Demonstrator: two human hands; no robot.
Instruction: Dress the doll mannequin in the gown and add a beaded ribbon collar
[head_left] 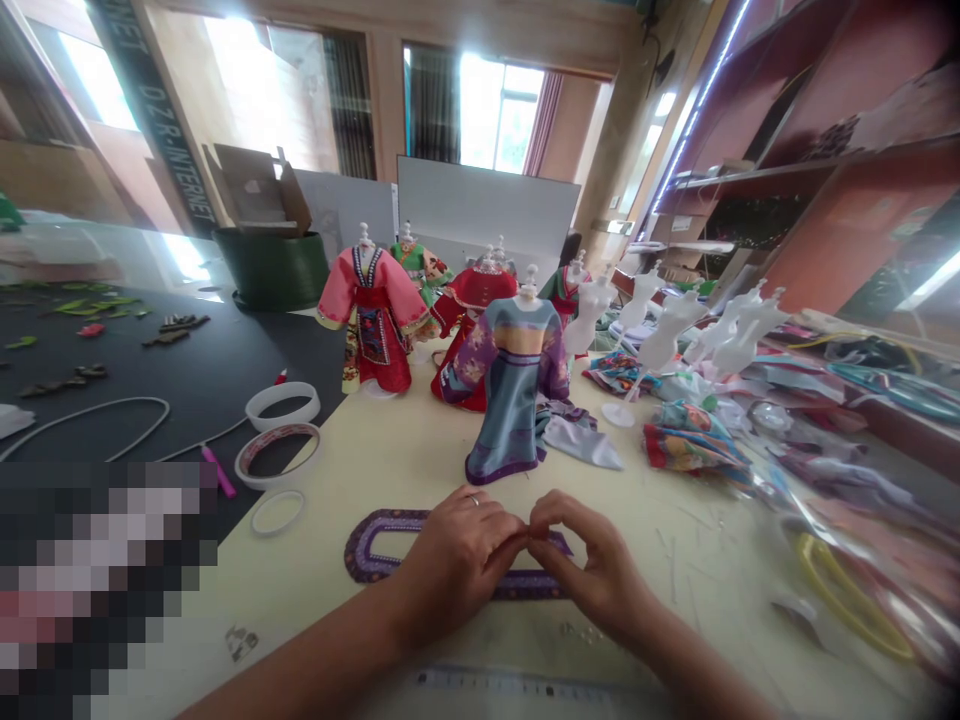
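My left hand (pixel 457 565), with a ring on one finger, and my right hand (pixel 592 560) meet over a purple oval fabric band (pixel 375 545) with a patterned trim, lying flat on the cream table (pixel 697 560). Their fingertips pinch a small red piece (pixel 538 531) at the band's right end. The band's right part lies partly hidden under my hands. A doll mannequin in a blue and purple robe (pixel 510 385) stands just beyond them, with a pale folded cloth (pixel 581 440) at its right.
Several dressed doll mannequins and bare white mannequin stands line the table's far side. Fabric scraps and plastic bags (pixel 694 440) lie to the right. Tape rolls (pixel 283 405) and a pink marker (pixel 218 470) sit left. A ruler (pixel 517 683) lies near me. A pixelated patch covers the lower left.
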